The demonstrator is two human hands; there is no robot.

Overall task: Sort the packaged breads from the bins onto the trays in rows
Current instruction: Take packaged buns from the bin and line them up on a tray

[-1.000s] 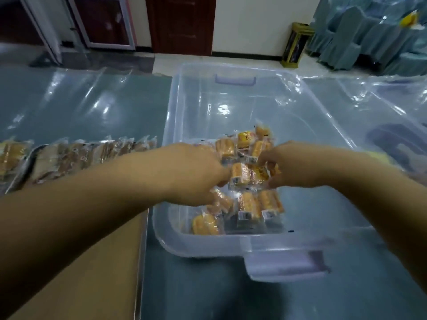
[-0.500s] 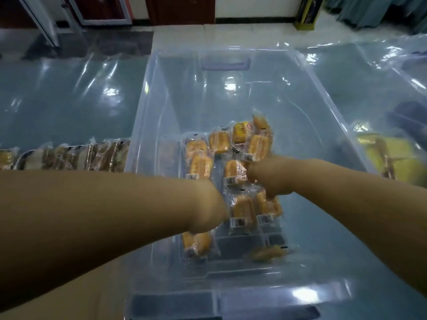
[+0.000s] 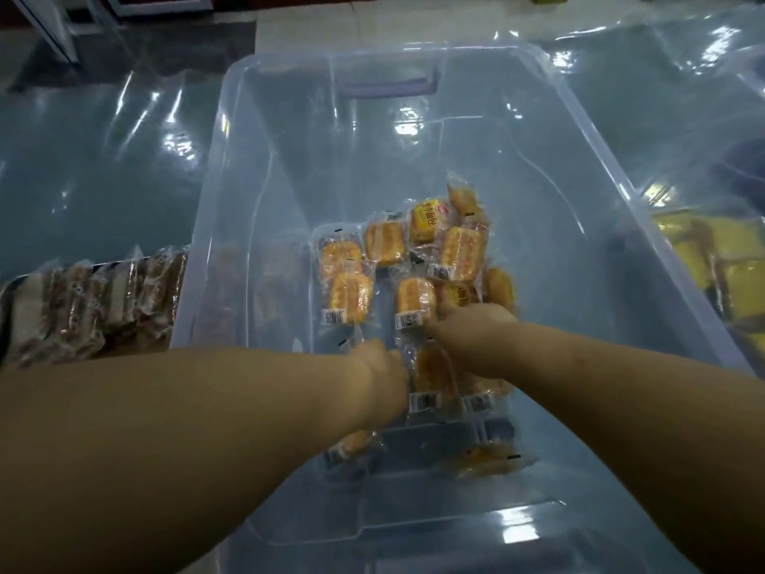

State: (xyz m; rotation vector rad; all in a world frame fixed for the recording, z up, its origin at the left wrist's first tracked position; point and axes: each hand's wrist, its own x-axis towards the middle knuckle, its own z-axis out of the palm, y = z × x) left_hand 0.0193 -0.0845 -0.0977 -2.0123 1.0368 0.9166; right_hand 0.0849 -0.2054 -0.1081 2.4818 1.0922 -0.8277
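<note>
A clear plastic bin (image 3: 256,192) stands in front of me with several packaged yellow breads (image 3: 461,252) lying on its floor. Both my arms reach down into it. My right hand (image 3: 470,335) lies over the middle of the pile, its fingers curled down onto a packaged bread (image 3: 414,302). My left hand (image 3: 378,377) is lower and just left of it, touching another pack (image 3: 432,377); its fingers point away from me and are hidden. On the left a tray (image 3: 12,287) carries a row of brown packaged breads (image 3: 87,302).
A second clear bin at the right holds yellow packs (image 3: 720,263). Glossy plastic sheeting (image 3: 103,159) covers the table around the bins. The near wall of the middle bin (image 3: 414,528) lies under my forearms. Floor and a door frame show at the far edge.
My head has tilted down over the bin. Both hands have dropped from holding a pack above the pile to the breads on the bin floor.
</note>
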